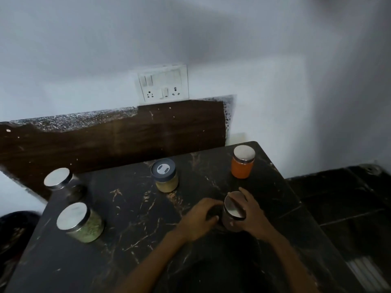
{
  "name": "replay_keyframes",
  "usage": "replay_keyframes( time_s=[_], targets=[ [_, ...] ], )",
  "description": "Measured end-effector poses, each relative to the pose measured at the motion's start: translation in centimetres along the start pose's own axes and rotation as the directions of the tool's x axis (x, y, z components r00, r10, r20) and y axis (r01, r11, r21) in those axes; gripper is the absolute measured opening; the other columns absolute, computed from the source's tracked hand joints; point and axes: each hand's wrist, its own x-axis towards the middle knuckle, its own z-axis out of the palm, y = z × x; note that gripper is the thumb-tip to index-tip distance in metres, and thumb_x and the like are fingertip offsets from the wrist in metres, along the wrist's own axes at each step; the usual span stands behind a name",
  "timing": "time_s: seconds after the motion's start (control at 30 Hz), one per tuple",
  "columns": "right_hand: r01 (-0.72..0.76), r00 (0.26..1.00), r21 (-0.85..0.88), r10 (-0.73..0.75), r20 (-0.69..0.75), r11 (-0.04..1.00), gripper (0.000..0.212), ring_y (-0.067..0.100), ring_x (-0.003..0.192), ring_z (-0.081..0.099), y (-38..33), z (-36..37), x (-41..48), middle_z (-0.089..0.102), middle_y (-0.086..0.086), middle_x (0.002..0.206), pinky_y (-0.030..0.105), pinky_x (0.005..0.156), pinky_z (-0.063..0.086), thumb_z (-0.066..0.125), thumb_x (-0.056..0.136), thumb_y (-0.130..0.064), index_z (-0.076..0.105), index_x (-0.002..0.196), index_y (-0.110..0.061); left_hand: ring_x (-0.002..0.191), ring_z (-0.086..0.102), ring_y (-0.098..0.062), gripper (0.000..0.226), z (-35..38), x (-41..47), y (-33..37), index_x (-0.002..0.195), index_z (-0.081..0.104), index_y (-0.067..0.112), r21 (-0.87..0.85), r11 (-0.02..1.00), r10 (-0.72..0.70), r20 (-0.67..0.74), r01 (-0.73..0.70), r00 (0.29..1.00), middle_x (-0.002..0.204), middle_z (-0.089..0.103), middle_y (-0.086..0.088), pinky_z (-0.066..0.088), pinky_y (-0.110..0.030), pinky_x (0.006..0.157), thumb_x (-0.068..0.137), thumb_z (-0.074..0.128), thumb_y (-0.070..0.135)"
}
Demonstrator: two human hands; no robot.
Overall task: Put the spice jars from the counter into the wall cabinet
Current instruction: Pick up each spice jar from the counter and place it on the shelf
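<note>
Several spice jars stand on a black marble counter [135, 235]. A dark jar with a steel lid [233, 210] sits near the front, and my right hand [252, 212] curls round its right side. My left hand [201, 218] rests on the counter just left of that jar, fingers curled toward it. An orange jar [242, 162] stands at the back right. A yellow jar with a dark lid [165, 176] is at the back middle. A green jar [81, 222] and a dark jar [61, 182] stand at the left. No wall cabinet is in view.
A dark wooden backsplash [118, 138] runs behind the counter, with a white switch and socket plate [163, 84] on the wall above it. To the right the counter ends and dark floor tiles [342, 204] lie below.
</note>
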Motion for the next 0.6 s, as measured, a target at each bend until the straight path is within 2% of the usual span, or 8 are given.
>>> replay_keyframes(
  time_s=[0.07, 0.13, 0.27, 0.37, 0.47, 0.53, 0.6],
  targets=[
    [0.026, 0.998, 0.01, -0.025, -0.056, 1.0, 0.08, 0.021, 0.136, 0.031, 0.2, 0.2, 0.2, 0.027, 0.0, 0.149, 0.035, 0.113, 0.029, 0.081, 0.066, -0.024, 0.041, 0.135, -0.033, 0.116, 0.047, -0.005, 0.042, -0.4, 0.1, -0.1, 0.131, 0.05, 0.02, -0.013, 1.0, -0.015, -0.018, 0.014, 1.0, 0.13, 0.05, 0.001, 0.039, -0.023, 0.103, 0.091, 0.055, 0.014],
    [0.043, 0.994, 0.07, -0.036, -0.103, 0.997, 0.075, 0.019, 0.129, 0.04, 0.2, 0.3, 0.2, 0.038, -0.002, 0.14, 0.037, 0.109, 0.036, 0.082, 0.062, -0.022, 0.049, 0.129, -0.03, 0.115, 0.048, -0.006, 0.041, -0.9, 0.1, 0.2, 0.132, 0.049, 0.018, -0.02, 0.999, -0.036, -0.01, 0.036, 0.999, 0.132, 0.051, -0.001, 0.04, -0.021, 0.101, 0.092, 0.054, 0.013],
    [-0.02, 0.992, 0.281, 0.054, -0.114, 0.96, 0.067, 0.009, 0.117, 0.045, -1.6, -1.0, 0.0, 0.045, -0.005, 0.129, 0.026, 0.096, 0.04, 0.084, 0.064, -0.019, 0.053, 0.124, -0.024, 0.118, 0.044, -0.005, 0.048, -1.7, 0.1, 0.9, 0.137, 0.042, 0.02, -0.098, 0.993, -0.067, 0.018, 0.068, 0.998, 0.137, 0.046, -0.002, 0.038, -0.021, 0.102, 0.091, 0.055, 0.011],
    [-0.017, 0.993, 0.408, 0.062, -0.098, 0.913, 0.062, 0.007, 0.115, 0.045, -3.5, -2.3, -0.4, 0.047, -0.012, 0.124, 0.022, 0.089, 0.039, 0.08, 0.069, -0.027, 0.052, 0.125, -0.029, 0.133, 0.036, -0.014, 0.075, -1.7, 0.0, 0.9, 0.144, 0.024, 0.028, -0.269, 0.956, -0.112, 0.033, 0.116, 0.993, 0.147, 0.034, -0.002, 0.036, -0.035, 0.11, 0.084, 0.065, 0.016],
    [0.023, 0.991, 0.511, 0.048, -0.125, 0.859, 0.046, 0.009, 0.11, 0.051, -5.6, -3.9, -0.6, 0.05, -0.009, 0.121, 0.017, 0.079, 0.042, 0.071, 0.078, -0.028, 0.056, 0.122, -0.027, 0.139, 0.027, -0.022, 0.106, -1.7, -0.5, 1.4, 0.146, 0.001, 0.04, -0.416, 0.89, -0.182, 0.054, 0.188, 0.982, 0.154, 0.019, -0.003, 0.034, -0.044, 0.11, 0.071, 0.075, 0.035],
    [0.047, 0.989, 0.559, 0.041, -0.143, 0.828, 0.037, 0.007, 0.102, 0.055, -6.9, -4.9, -0.6, 0.053, -0.006, 0.117, 0.017, 0.075, 0.045, 0.066, 0.081, -0.03, 0.058, 0.117, -0.027, 0.136, 0.029, -0.022, 0.115, -1.8, -0.9, 1.9, 0.144, -0.005, 0.045, -0.483, 0.852, -0.197, 0.062, 0.202, 0.978, 0.153, 0.017, 0.0, 0.04, -0.041, 0.104, 0.064, 0.077, 0.045],
    [0.056, 0.981, 0.552, 0.057, -0.185, 0.832, 0.032, 0.008, 0.099, 0.056, -8.1, -5.5, -0.5, 0.056, -0.005, 0.111, 0.019, 0.076, 0.045, 0.062, 0.084, -0.034, 0.059, 0.114, -0.027, 0.126, 0.037, -0.015, 0.118, -1.8, -1.3, 2.5, 0.144, -0.005, 0.045, -0.542, 0.817, -0.188, 0.072, 0.197, 0.98, 0.148, 0.024, 0.004, 0.047, -0.026, 0.089, 0.057, 0.075, 0.052]
  ],
)
